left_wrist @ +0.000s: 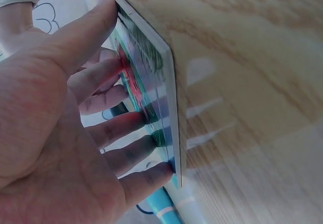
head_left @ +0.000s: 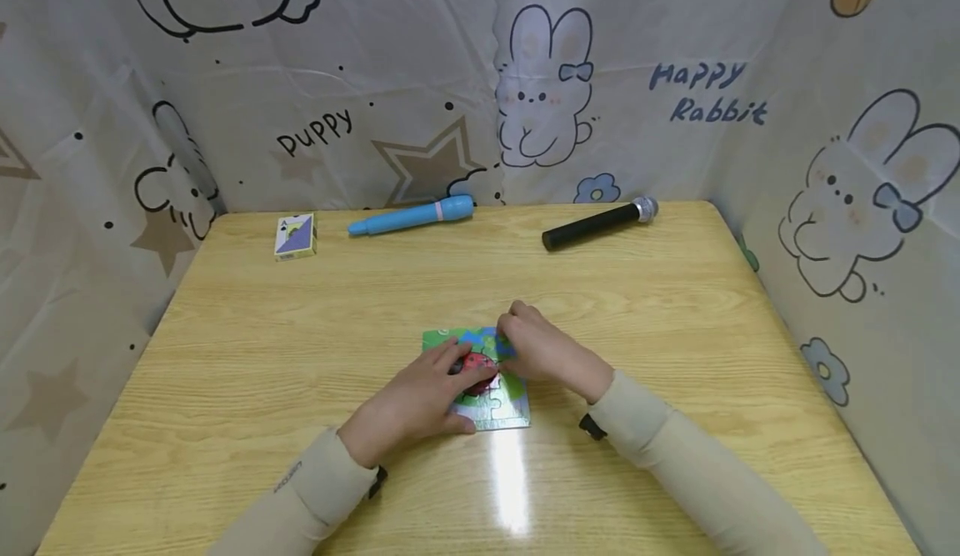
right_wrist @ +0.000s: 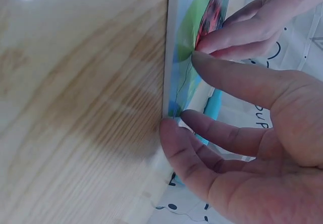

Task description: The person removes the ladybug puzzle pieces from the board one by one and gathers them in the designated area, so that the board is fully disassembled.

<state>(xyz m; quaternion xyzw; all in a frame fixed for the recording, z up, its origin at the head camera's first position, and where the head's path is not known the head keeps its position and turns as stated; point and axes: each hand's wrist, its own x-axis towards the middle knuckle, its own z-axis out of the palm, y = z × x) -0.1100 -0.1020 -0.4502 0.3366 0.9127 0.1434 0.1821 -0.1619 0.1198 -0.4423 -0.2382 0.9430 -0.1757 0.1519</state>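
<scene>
A jigsaw puzzle (head_left: 513, 406) with a red ladybug on its face lies flat near the middle of the bench (head_left: 300, 331), its pale, thick edge showing in both wrist views. The left grip (head_left: 412, 389) is spread rather than closed, long fingers resting across the face from the left side, thumb by the near edge. The right grip (head_left: 543, 348) is bent about the far right corner, thumb on the face and fingertips at the edge.

The puzzle looks light, stiff as a board yet likely weak along its seams, so lifting by one corner could pop pieces loose. Whether a backing holds them cannot be told. The glossy top throws back light and may prove slippery; opposite outer edges seem the best hold, with flat fingers steadying the middle.

The bench's far edge is well apart from the puzzle. Along it stand off a playing-card box (head_left: 296, 237) at left, a blue tapered stick (head_left: 411, 215) with a pink band, and a black microphone (head_left: 596, 224) at right. Both sides offer room to slide or turn the puzzle; the forearms crowd only the near side.
</scene>
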